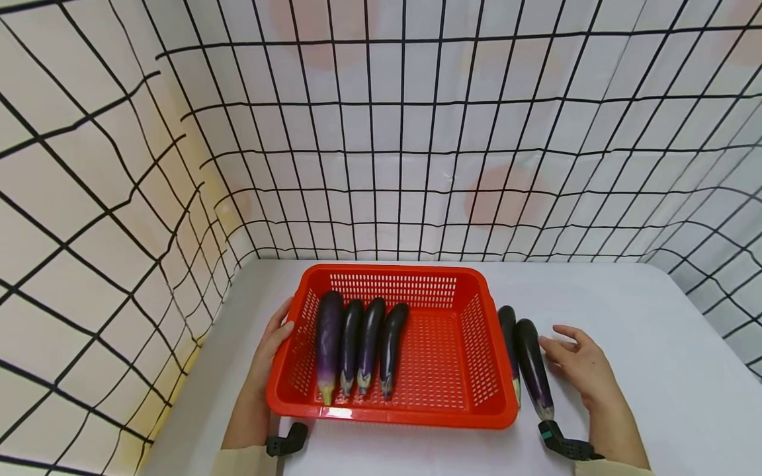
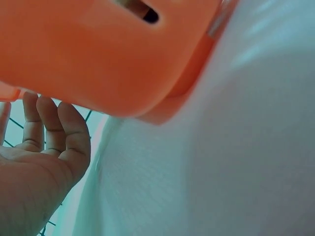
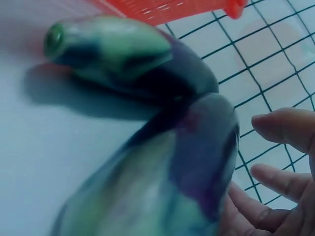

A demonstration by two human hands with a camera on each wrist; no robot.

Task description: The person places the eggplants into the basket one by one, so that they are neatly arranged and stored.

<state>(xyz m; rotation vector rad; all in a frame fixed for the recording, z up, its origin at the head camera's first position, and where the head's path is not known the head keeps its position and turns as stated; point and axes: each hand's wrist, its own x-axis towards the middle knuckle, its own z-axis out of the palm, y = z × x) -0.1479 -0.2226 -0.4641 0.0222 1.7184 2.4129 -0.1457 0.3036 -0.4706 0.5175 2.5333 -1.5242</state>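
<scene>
A red plastic basket (image 1: 393,418) stands on the white table, with several dark purple eggplants (image 1: 389,347) side by side in its left half, stem ends toward me. At its left side my left hand (image 1: 268,350) holds the rim, the thumb on top; the left wrist view shows bent fingers (image 2: 74,130) up against the rim's underside. Two more eggplants lie outside, along the basket's right wall: one (image 1: 508,337) close against it and a second (image 1: 532,360) just right of that. Beside the second eggplant is my right hand (image 1: 580,363), fingers loosely spread, fingertips near its upper part, holding nothing.
Black wire grid panels (image 1: 405,152) stand behind the table and along both sides, against pale sheeting. The white tabletop (image 1: 667,344) extends to the right of my right hand. A black wrist device (image 1: 288,439) sits on each wrist.
</scene>
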